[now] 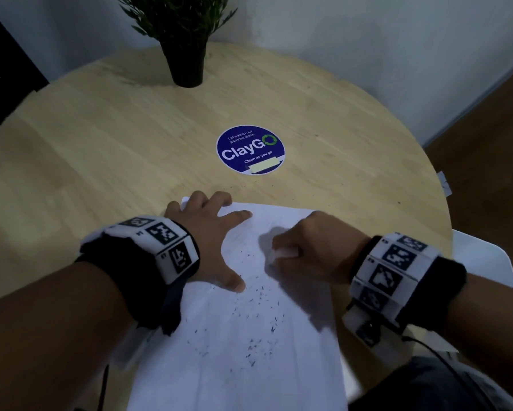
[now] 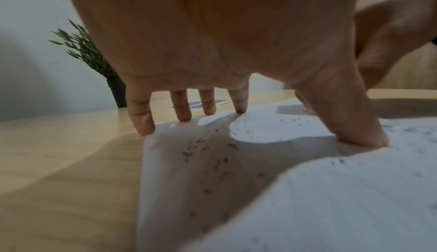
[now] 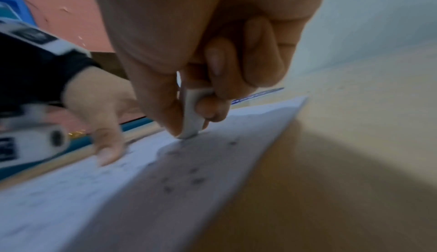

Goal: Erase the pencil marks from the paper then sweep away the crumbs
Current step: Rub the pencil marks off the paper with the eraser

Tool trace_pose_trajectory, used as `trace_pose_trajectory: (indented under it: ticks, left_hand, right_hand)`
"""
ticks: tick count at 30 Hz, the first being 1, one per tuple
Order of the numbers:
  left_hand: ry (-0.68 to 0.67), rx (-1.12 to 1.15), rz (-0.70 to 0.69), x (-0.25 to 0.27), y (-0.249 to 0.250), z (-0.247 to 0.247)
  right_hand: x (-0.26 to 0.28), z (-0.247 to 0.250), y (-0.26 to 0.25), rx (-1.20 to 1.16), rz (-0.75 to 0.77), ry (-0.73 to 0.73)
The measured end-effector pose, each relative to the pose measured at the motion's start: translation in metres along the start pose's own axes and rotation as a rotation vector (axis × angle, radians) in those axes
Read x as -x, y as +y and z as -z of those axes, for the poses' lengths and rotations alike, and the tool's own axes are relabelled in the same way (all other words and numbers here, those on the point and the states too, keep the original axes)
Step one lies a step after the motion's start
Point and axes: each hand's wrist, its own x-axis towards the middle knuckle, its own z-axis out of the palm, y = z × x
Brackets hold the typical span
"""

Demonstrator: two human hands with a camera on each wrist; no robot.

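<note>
A white sheet of paper (image 1: 249, 366) lies on the round wooden table (image 1: 101, 149) in front of me. Dark eraser crumbs (image 1: 258, 321) are scattered over its middle, also seen as crumbs (image 2: 201, 149) under my left palm. My left hand (image 1: 210, 235) is spread flat and presses the paper's far left part, its fingertips (image 2: 144, 127) at the edge. My right hand (image 1: 305, 250) pinches a small white eraser (image 3: 192, 114) between thumb and curled fingers, its tip down on the paper (image 3: 141, 190). Faint pencil marks show near the eraser.
A black pot with a green plant (image 1: 187, 51) stands at the table's far side. A round blue sticker (image 1: 250, 149) lies beyond the paper. A few crumbs (image 1: 342, 183) dot the wood on the right. A white chair (image 1: 483, 262) sits by the right edge.
</note>
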Motion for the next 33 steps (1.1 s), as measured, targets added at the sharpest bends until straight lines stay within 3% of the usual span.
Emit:
trace_pose_trajectory:
  ticks: [3,8,12,16,20,22,25,29,33]
  left_hand:
    - [0.035,0.015,0.023,0.000,0.003,-0.003]
    - [0.040,0.024,0.024,0.001,0.005,-0.004]
    - [0.029,0.025,0.032,-0.001,0.006,-0.003]
    - [0.044,0.011,0.028,-0.002,0.005,-0.005]
    - [0.038,-0.029,0.029,-0.003,0.007,-0.005]
    - [0.049,-0.054,0.012,-0.006,0.007,-0.005]
    - [0.056,-0.063,0.002,-0.009,0.006,-0.004]
    - [0.044,-0.065,0.016,-0.009,0.008,-0.006]
    - [0.073,-0.039,0.018,-0.008,0.008,-0.007]
  right_hand:
    - [-0.008,0.010,0.022,0.021,-0.136,0.092]
    - [-0.009,0.002,0.001,0.004,-0.035,0.027]
    - [-0.018,0.019,0.023,0.042,-0.173,0.081]
    - [-0.014,0.005,-0.007,0.015,-0.040,-0.009]
    - [-0.021,0.020,0.020,0.012,-0.190,0.063]
    - [-0.022,0.019,0.015,0.020,-0.170,0.085]
    - [-0.016,0.003,-0.007,0.011,-0.079,-0.001]
    - [-0.020,0.017,0.019,0.006,-0.222,0.057]
    - [-0.016,0.004,-0.010,-0.047,-0.149,-0.049]
